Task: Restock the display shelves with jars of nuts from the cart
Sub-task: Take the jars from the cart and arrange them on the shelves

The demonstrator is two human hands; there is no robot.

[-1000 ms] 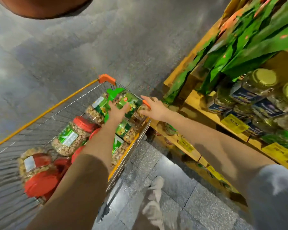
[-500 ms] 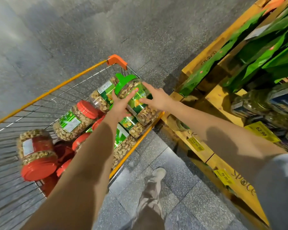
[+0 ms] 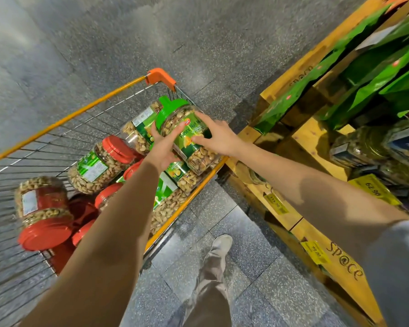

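Fingers point(image 3: 204, 119) clasping green-lidded jar point(image 3: 194, 129)

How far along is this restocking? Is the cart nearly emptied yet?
Done: some dark-labelled jars already stand on the wooden shelf. In hand: the left hand and right hand together hold a green-lidded jar just above the cart. Left: several red-lidded jars and more green-labelled ones lie in the cart, so plenty remains.

cart rim point(image 3: 194, 194) and wooden shelves point(image 3: 316, 138) flank a narrow floor gap point(image 3: 222, 215), seemingly passable.
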